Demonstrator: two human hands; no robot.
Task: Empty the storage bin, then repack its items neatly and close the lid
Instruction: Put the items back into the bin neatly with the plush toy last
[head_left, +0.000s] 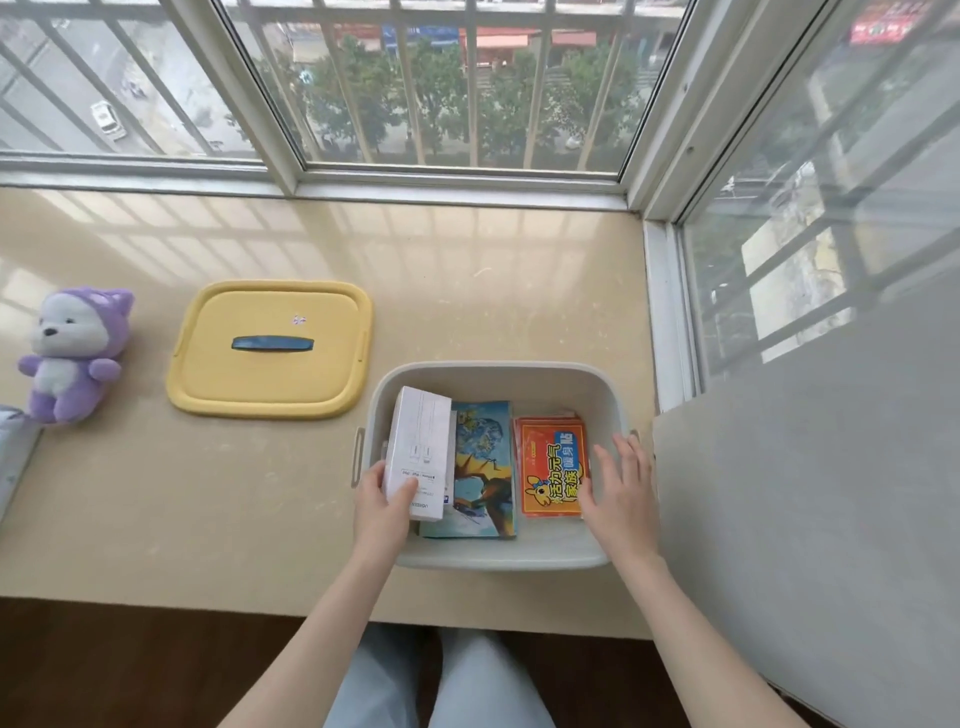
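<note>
While lidless, 1 bin: 1 booklet, 1 orange stack, 1 white box in curled left hand, right hand spread.

The white box, booklet and orange packets crowd the floor of the bin, leaving bare strips along its far and near walls. A grey wall stands just beside its right rim. Open ledge lies behind it, and toward the yellow lid.
</note>
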